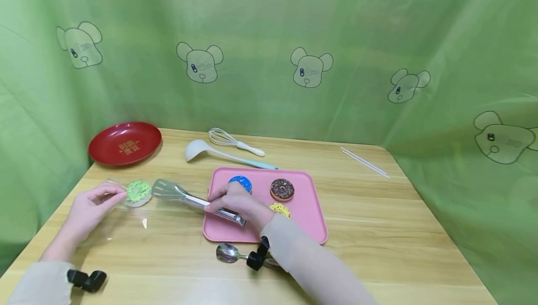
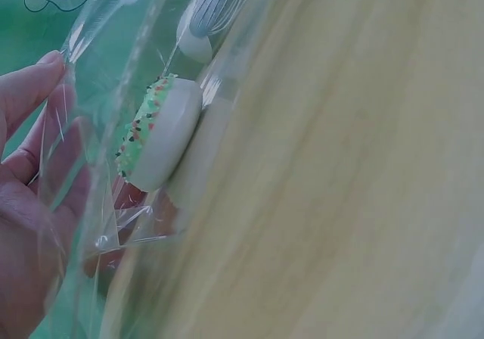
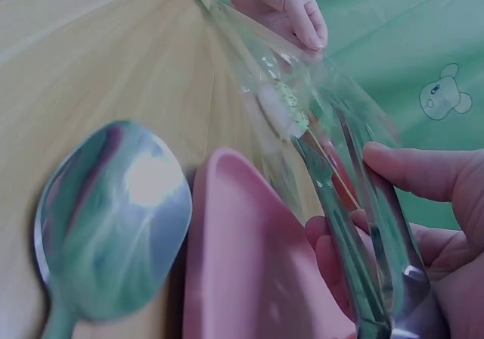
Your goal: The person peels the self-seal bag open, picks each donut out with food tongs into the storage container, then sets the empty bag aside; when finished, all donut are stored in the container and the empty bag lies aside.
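My left hand (image 1: pixel 92 209) pinches the edge of a clear plastic bag (image 2: pixel 140 237) between thumb and fingers. A toy donut (image 1: pixel 138 190) with green icing and sprinkles sits inside the bag; the left wrist view shows its white base on edge. My right hand (image 1: pixel 241 201) grips metal tongs (image 1: pixel 199 202) with pale slotted tips. The tips point left at the bag's mouth, close beside the green donut; whether they touch it I cannot tell. Under the right hand lies a pink tray (image 1: pixel 311 221) bearing a blue donut (image 1: pixel 241 182), a chocolate donut (image 1: pixel 282 189) and a yellow donut (image 1: pixel 279 209), the last partly hidden.
A red oval plate (image 1: pixel 107 148) stands at the back left. Behind the tray lie a ladle (image 1: pixel 197 148) and a white whisk (image 1: pixel 222 137). White sticks (image 1: pixel 365 162) rest at the right. A metal spoon (image 1: pixel 228 252) lies before the tray. Green curtain (image 1: pixel 260 24) encloses the table.
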`<state>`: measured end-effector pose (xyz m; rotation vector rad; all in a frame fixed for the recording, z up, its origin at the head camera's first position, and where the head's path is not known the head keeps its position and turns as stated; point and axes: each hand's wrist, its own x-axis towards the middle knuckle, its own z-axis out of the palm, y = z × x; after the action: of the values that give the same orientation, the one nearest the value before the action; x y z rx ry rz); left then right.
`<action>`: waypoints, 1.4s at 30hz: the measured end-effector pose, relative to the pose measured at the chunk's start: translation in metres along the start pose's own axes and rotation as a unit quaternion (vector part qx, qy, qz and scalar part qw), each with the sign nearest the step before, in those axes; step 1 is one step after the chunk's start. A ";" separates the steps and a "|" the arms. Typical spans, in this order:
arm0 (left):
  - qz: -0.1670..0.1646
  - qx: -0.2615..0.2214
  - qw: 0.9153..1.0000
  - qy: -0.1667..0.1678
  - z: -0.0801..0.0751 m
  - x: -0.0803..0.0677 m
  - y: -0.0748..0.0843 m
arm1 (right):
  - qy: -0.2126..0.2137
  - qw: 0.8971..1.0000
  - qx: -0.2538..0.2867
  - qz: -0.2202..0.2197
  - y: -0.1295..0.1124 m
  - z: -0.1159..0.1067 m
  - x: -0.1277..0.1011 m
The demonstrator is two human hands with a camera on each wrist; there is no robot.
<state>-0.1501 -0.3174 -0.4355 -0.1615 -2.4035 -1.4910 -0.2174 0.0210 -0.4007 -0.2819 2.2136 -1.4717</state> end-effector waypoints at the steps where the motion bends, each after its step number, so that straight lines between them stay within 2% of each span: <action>1: 0.000 -0.001 1.000 0.000 0.000 0.000 0.000 | -0.003 1.000 -0.005 -0.001 -0.001 0.002 0.001; 9: 0.007 -0.009 1.000 0.002 0.002 0.000 0.002 | -0.014 1.000 -0.018 0.021 -0.005 0.017 0.012; 20: 0.012 -0.025 1.000 0.014 -0.001 0.000 -0.002 | -0.035 0.995 0.068 0.056 -0.011 0.035 0.022; 24: 0.018 -0.020 1.000 0.011 -0.001 -0.001 -0.002 | -0.029 0.996 0.065 0.056 -0.014 0.039 0.022; 31: 0.007 -0.012 1.000 0.009 -0.002 -0.001 -0.001 | 0.010 0.998 0.022 0.052 -0.014 0.039 0.019; 38: 0.004 -0.014 1.000 0.017 -0.003 -0.003 -0.002 | -0.003 0.996 0.062 0.068 -0.010 0.032 0.014; 42: -0.001 -0.016 1.000 0.025 -0.004 -0.004 -0.002 | 0.003 0.998 0.038 0.052 -0.007 0.024 0.009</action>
<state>-0.1464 -0.3216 -0.4368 -0.1280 -2.3429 -1.5158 -0.2143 -0.0049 -0.4042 -0.1346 2.1375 -1.4975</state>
